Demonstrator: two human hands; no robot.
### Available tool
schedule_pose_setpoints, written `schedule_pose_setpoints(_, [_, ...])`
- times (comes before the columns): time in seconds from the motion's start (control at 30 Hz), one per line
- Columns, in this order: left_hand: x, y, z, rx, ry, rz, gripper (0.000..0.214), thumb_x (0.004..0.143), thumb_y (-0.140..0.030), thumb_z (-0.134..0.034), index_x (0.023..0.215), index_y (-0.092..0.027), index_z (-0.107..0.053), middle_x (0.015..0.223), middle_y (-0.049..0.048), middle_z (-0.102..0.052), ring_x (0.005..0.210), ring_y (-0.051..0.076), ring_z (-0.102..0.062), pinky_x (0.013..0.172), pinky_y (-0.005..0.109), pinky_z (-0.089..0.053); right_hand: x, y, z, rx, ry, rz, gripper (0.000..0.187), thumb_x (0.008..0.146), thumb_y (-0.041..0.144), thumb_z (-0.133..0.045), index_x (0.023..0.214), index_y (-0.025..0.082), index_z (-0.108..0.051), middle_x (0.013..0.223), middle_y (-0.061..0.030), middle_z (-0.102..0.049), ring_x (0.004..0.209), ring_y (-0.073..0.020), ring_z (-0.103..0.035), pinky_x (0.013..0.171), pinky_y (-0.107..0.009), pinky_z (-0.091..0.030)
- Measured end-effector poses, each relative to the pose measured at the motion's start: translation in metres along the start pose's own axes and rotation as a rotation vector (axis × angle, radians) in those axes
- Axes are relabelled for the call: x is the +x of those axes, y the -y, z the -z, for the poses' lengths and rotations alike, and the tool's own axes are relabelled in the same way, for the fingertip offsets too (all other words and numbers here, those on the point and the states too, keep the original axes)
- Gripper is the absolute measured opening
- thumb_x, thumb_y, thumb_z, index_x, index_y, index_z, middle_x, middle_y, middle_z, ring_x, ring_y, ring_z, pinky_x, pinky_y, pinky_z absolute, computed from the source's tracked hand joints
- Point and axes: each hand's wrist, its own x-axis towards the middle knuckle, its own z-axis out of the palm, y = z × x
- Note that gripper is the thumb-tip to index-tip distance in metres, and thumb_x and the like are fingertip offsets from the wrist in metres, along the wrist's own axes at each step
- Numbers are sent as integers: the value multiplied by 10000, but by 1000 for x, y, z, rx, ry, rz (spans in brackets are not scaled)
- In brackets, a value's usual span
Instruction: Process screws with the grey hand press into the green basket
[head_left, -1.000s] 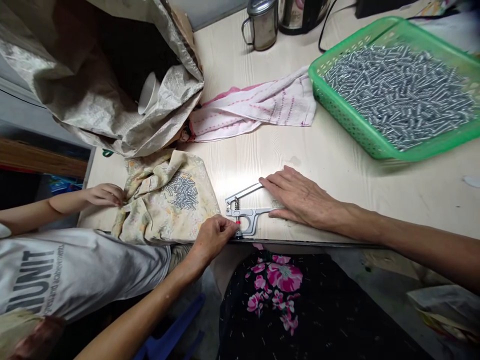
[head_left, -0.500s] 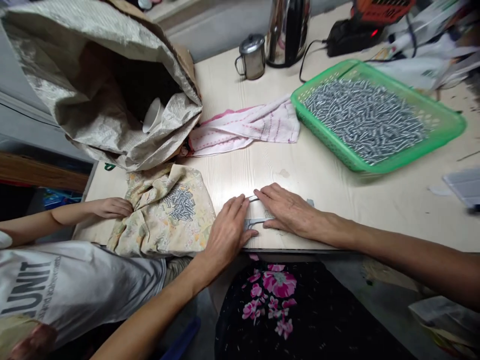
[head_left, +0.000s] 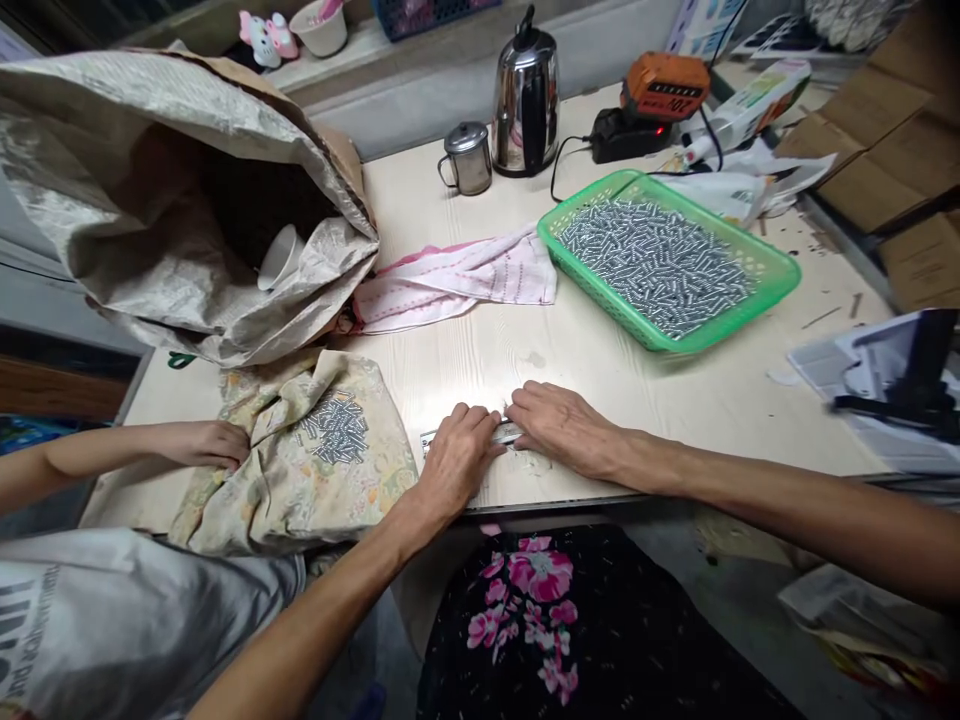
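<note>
Near the table's front edge, my left hand [head_left: 459, 452] is closed over a narrow silver metal strip [head_left: 508, 432]. Its left end sticks out beyond my fingers. My right hand [head_left: 561, 428] grips the strip's other side, fingertips and thumb pressed to it; that end is hidden beneath the hand. Left of my hands lies a patterned beige cloth [head_left: 386, 420] with a pile of small silver metal pins [head_left: 337, 428] on it. A co-worker's hand [head_left: 206, 444] rests at the cloth's left edge.
A green plastic basket [head_left: 607, 305] full of similar pins stands at the right. Behind are a pink-white towel [head_left: 465, 280], a metal mug [head_left: 470, 165] and a kettle [head_left: 525, 105]. A large open woven sack [head_left: 90, 190] leans at the left. Orange battery [head_left: 666, 85] sits in a charger.
Two metal strips showed apart between my hands; now a single narrow bar shows there. My fingers have drawn in around it. The view has shifted, showing more of the table's back and right.
</note>
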Motion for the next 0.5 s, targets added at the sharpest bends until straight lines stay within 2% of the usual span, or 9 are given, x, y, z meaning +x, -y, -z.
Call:
schedule_pose_setpoints(0.1, [0,1,-4,20,-25,20,170,977,-263,-484,989,-158,-617,968,79,-629,934,235,-522,822,384,-495,1,0,-14,24,-52,9,181,989,202,-478,830,169,-558,827,-49,-564,794,-198,-478,709,-325,-359])
schedule_pose_setpoints(0.2, [0,1,-6,33,-57,27,154,972,-258,-496,958,-171,-622,932,68,-635,918,235,-535,804,380,-500,3,-1,-15,38,-77,1,169,986,194,-482,846,165,-572,828,-50,-565,790,-198,-475,710,-319,-365])
schedule_pose_setpoints(0.27, [-3,-2,-9,35,-111,44,154,955,-249,-531,1062,-169,-609,1014,80,-648,980,243,-554,840,394,-514,5,-5,-8,35,-68,-5,106,950,246,-572,923,146,-594,902,-75,-579,845,-215,-485,738,-328,-387])
schedule_pose_setpoints(0.33, [-11,-8,-18,55,-214,74,294,943,-224,-548,1225,-145,-543,1217,133,-619,1144,273,-544,942,440,-503,9,-11,2,34,-31,17,326,872,394,-691,1024,117,-606,982,-112,-581,896,-244,-489,773,-355,-409])
schedule_pose_setpoints(0.4, [-22,-18,-32,84,-311,83,418,947,-214,-530,1347,-121,-452,1412,188,-507,1334,318,-441,1051,510,-442,14,-20,9,48,7,52,491,837,529,-698,1076,107,-618,1004,-128,-584,907,-257,-495,801,-376,-417])
schedule_pose_setpoints(0.43, [-29,-24,-41,91,-335,73,452,955,-227,-514,1384,-117,-418,1468,199,-455,1398,333,-374,1086,540,-408,17,-25,10,53,14,59,474,867,539,-657,1072,113,-629,992,-125,-591,905,-254,-499,809,-376,-415])
schedule_pose_setpoints(0.5, [-40,-35,-56,86,-342,39,503,972,-279,-483,1436,-125,-364,1506,196,-420,1447,338,-305,1119,576,-367,24,-35,9,35,-7,40,320,951,435,-566,1025,135,-651,961,-110,-605,914,-245,-503,808,-360,-399])
